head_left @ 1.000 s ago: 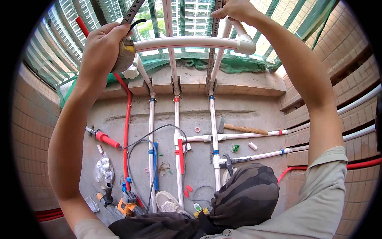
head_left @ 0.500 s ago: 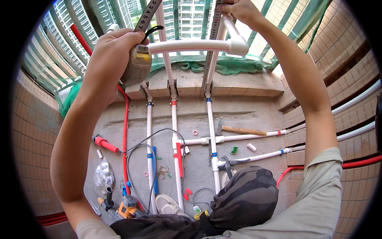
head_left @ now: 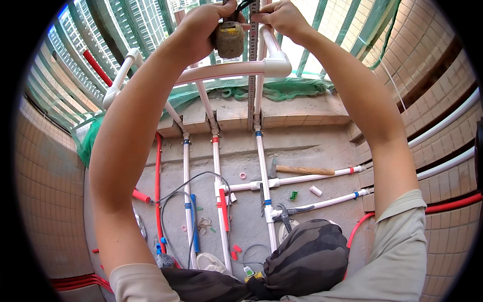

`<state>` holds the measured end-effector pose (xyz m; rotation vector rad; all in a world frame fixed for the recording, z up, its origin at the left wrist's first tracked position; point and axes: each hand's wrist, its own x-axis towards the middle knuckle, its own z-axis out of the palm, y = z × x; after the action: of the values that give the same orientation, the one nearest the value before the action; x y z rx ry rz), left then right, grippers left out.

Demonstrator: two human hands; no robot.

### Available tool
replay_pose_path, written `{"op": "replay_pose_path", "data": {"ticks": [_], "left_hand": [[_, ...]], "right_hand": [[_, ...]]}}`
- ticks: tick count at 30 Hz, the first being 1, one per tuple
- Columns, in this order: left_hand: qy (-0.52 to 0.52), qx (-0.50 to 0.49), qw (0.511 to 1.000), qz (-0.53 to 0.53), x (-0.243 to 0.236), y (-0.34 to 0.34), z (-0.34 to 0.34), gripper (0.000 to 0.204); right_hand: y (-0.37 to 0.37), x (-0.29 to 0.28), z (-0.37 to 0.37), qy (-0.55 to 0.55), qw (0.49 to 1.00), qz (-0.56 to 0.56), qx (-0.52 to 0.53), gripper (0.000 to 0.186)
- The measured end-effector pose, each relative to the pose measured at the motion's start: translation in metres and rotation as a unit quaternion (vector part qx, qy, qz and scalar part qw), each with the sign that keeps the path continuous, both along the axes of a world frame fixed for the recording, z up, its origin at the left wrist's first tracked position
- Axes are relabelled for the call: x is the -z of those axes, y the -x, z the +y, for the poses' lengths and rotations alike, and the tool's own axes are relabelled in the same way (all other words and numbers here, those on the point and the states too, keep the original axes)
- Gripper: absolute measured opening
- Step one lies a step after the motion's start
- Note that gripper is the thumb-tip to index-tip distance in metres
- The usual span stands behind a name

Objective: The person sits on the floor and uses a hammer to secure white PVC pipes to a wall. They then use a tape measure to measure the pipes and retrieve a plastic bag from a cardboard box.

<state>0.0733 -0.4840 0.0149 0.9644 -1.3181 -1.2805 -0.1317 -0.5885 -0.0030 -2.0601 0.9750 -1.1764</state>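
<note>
At the top, my left hand [head_left: 201,30] grips a worn tape measure [head_left: 230,40] with a yellow patch and black strap. My right hand [head_left: 284,20] pinches the tape's metal blade [head_left: 252,75], which hangs vertically alongside a white riser pipe [head_left: 259,100] down to the tiled ledge [head_left: 307,116]. A white horizontal pipe [head_left: 216,70] with an elbow [head_left: 276,65] crosses below both hands. Another white elbow assembly [head_left: 118,80] shows at the left, behind my left forearm.
White pipes [head_left: 216,156] and a red tube [head_left: 158,166] run along the concrete floor. A hammer [head_left: 304,170], pliers-like tool [head_left: 287,216], red heating tool [head_left: 141,195] and fittings lie there. Green netting [head_left: 282,88] lines the railing; tiled walls [head_left: 50,191] stand either side.
My left hand has moved up and rightward with the tape measure, close to my right hand. My right hand has shifted slightly left, still on the blade.
</note>
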Motion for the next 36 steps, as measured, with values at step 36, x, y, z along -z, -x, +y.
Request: {"op": "replay_pose_path", "data": {"ticks": [36], "left_hand": [[0.007, -0.007, 1.0, -0.001, 0.004, 0.025, -0.031, 0.024]], "right_hand": [[0.166, 0.33, 0.393, -0.154, 0.897, 0.409, -0.07, 0.071]]}}
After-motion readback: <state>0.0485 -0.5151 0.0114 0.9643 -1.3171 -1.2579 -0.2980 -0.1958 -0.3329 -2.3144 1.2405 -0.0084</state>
